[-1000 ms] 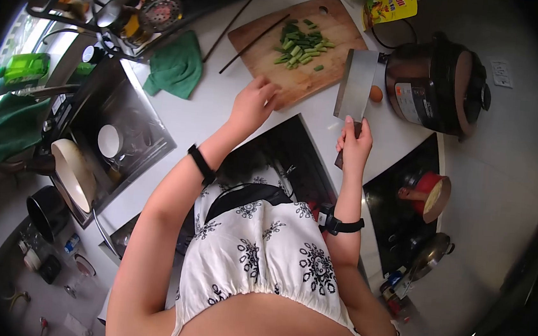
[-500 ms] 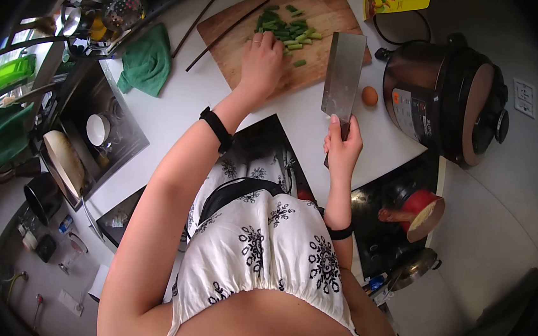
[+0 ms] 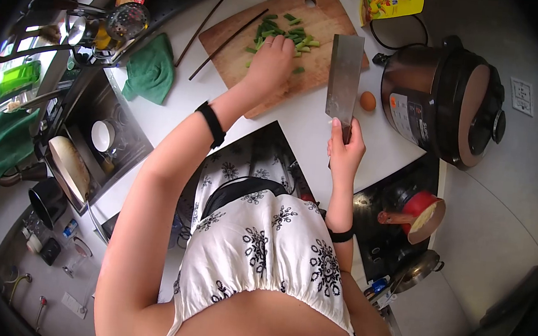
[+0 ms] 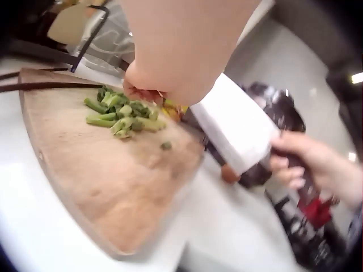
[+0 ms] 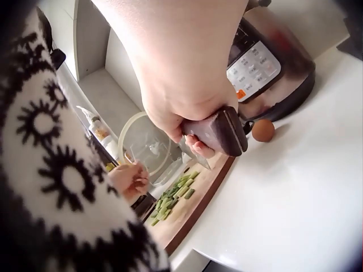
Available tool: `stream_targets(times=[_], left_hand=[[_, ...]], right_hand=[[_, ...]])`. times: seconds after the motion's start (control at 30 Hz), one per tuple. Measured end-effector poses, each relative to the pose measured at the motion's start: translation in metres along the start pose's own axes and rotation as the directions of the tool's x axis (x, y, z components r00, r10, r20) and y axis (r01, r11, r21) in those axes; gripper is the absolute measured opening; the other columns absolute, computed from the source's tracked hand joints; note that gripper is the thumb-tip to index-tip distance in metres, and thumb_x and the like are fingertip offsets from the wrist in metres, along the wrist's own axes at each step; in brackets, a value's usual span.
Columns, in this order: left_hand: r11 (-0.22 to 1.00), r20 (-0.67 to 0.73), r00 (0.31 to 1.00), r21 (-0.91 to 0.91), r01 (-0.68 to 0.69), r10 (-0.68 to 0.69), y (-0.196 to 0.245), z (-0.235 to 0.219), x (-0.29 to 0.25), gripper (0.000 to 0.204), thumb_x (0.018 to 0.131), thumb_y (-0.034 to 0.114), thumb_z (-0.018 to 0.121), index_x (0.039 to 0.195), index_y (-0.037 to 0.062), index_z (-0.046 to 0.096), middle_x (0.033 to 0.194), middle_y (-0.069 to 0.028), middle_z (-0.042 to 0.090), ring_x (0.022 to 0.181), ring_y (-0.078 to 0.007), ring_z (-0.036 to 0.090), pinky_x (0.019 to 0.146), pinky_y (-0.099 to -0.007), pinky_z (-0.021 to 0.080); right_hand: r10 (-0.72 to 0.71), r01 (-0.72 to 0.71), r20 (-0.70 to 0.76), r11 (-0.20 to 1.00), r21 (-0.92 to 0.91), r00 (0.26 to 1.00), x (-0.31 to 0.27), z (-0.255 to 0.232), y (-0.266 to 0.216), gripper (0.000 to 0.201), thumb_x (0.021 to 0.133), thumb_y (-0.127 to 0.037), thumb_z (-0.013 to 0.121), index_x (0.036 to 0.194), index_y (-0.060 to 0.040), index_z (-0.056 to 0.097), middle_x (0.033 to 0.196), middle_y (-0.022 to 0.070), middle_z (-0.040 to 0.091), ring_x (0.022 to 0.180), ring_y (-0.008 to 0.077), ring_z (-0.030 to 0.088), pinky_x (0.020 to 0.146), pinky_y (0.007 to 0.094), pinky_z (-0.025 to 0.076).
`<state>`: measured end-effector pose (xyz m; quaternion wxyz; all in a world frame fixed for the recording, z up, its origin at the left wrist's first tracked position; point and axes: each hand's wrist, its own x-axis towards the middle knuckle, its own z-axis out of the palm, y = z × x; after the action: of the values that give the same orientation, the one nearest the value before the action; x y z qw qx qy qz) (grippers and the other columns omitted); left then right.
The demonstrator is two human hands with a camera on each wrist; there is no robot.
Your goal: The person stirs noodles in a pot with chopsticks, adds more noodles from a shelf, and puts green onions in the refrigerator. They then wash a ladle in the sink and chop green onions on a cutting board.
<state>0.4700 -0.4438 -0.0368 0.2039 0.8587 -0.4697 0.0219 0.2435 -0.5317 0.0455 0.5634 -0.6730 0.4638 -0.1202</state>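
Cut green vegetable stems (image 3: 304,42) lie in a loose pile on the wooden cutting board (image 3: 229,34). My left hand (image 3: 272,62) reaches over this pile, covering part of it, with loosely bent fingers. In the right wrist view, nothing shows between the fingers of that left hand (image 5: 130,178). My right hand (image 3: 346,149) grips the dark handle (image 5: 218,133) of a cleaver. Its broad blade (image 3: 345,72) points away from me, overlapping the board's right side in the head view. A brown egg (image 3: 367,100) sits on the counter just right of the blade.
Right of the egg stands a dark electric pressure cooker (image 3: 444,100). A pair of chopsticks (image 3: 228,44) lies by the board's left side, one across it. A green cloth (image 3: 150,68) and the sink (image 3: 133,127) are at left. A red pot (image 3: 420,213) stands on the stove.
My left hand has moved from the board's near edge forward onto the cut stems, then slightly right. The right hand keeps hold of the cleaver, and the head view has shifted.
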Motion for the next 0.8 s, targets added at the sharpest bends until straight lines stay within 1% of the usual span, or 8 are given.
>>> stream_targets(times=[0.03, 0.07, 0.13, 0.23, 0.3, 0.4, 0.57, 0.8], left_hand=[[0.967, -0.106, 0.994, -0.254, -0.018, -0.010, -0.002, -0.011, 0.001, 0.015, 0.089, 0.007, 0.058, 0.102, 0.0023, 0.052, 0.092, -0.0158, 0.053, 0.085, -0.0216, 0.055, 0.070, -0.0345, 0.046], [0.968, -0.104, 0.994, -0.248, -0.018, -0.008, 0.003, -0.037, 0.004, 0.015, 0.089, 0.007, 0.058, 0.102, 0.0023, 0.052, 0.092, -0.0158, 0.053, 0.085, -0.0216, 0.055, 0.070, -0.0345, 0.046], [0.427, 0.390, 0.866, -0.757, 0.495, -0.313, 0.021, -0.107, 0.000, 0.012, 0.100, 0.013, 0.053, 0.106, 0.0033, 0.048, 0.090, -0.0163, 0.053, 0.076, -0.0209, 0.050, 0.068, -0.0322, 0.042], [0.382, 0.262, 0.935, -0.860, 0.339, -0.240, 0.025, -0.142, -0.028, 0.018, 0.106, 0.022, 0.046, 0.101, 0.0059, 0.042, 0.086, -0.0073, 0.046, 0.075, -0.0150, 0.040, 0.068, -0.0280, 0.036], [0.280, 0.102, 0.982, -0.949, 0.144, -0.159, 0.025, -0.155, -0.041, 0.027, 0.107, 0.032, 0.046, 0.098, 0.0083, 0.037, 0.084, -0.0012, 0.038, 0.074, -0.0111, 0.032, 0.066, -0.0248, 0.031], [0.167, 0.188, 0.972, -0.963, 0.210, -0.139, 0.023, -0.179, -0.058, 0.031, 0.105, 0.036, 0.048, 0.096, 0.0085, 0.037, 0.084, -0.0016, 0.039, 0.075, -0.0115, 0.032, 0.066, -0.0251, 0.031], [0.251, 0.131, 0.975, -0.952, 0.175, -0.180, 0.015, -0.185, -0.077, 0.032, 0.105, 0.037, 0.048, 0.095, 0.0077, 0.040, 0.083, -0.0023, 0.042, 0.074, -0.0115, 0.033, 0.066, -0.0245, 0.032], [0.368, 0.144, 0.972, -0.907, 0.204, -0.184, 0.006, -0.188, -0.091, 0.032, 0.105, 0.035, 0.050, 0.095, 0.0050, 0.047, 0.084, -0.0014, 0.042, 0.072, -0.0107, 0.036, 0.065, -0.0249, 0.032]], right_hand=[[0.001, -0.001, 0.001, 1.000, 0.003, 1.000, -0.001, -0.001, 0.000, 0.024, 0.097, -0.021, 0.064, 0.110, -0.0005, 0.062, 0.060, -0.0039, 0.047, 0.051, 0.0043, 0.041, 0.048, 0.0238, 0.034], [-0.007, 0.007, 0.003, 1.000, -0.009, 1.000, -0.002, -0.003, 0.001, 0.024, 0.097, -0.020, 0.065, 0.111, -0.0002, 0.062, 0.061, -0.0025, 0.049, 0.053, 0.0049, 0.042, 0.050, 0.0240, 0.035], [-0.014, 0.014, 0.011, 1.000, -0.010, 1.000, -0.003, -0.006, 0.001, 0.025, 0.097, -0.018, 0.065, 0.113, 0.0001, 0.062, 0.063, -0.0011, 0.050, 0.055, 0.0055, 0.044, 0.051, 0.0242, 0.037], [-0.290, 0.320, 0.146, 0.908, -0.270, 0.946, -0.003, -0.014, -0.012, 0.028, 0.093, -0.013, 0.069, 0.117, 0.0009, 0.064, 0.072, 0.0074, 0.061, 0.061, 0.0107, 0.053, 0.059, 0.0276, 0.046], [-0.310, 0.379, 0.260, 0.883, -0.278, 0.914, 0.001, -0.014, -0.020, 0.028, 0.092, -0.012, 0.070, 0.117, -0.0004, 0.066, 0.076, 0.0092, 0.064, 0.061, 0.0131, 0.056, 0.060, 0.0284, 0.048], [-0.242, 0.406, 0.438, 0.850, -0.335, 0.866, 0.005, -0.002, -0.037, 0.028, 0.088, -0.011, 0.072, 0.115, -0.0045, 0.068, 0.089, 0.0137, 0.070, 0.068, 0.0220, 0.065, 0.066, 0.0316, 0.052], [-0.214, 0.473, 0.580, 0.812, -0.342, 0.786, 0.020, 0.025, -0.040, 0.027, 0.089, -0.015, 0.070, 0.113, -0.0061, 0.069, 0.090, 0.0160, 0.070, 0.078, 0.0315, 0.068, 0.071, 0.0382, 0.053], [-0.247, 0.503, 0.547, 0.773, -0.386, 0.800, 0.045, 0.029, -0.033, 0.027, 0.089, -0.018, 0.069, 0.114, -0.0067, 0.068, 0.089, 0.0170, 0.070, 0.078, 0.0331, 0.068, 0.070, 0.0389, 0.053]])
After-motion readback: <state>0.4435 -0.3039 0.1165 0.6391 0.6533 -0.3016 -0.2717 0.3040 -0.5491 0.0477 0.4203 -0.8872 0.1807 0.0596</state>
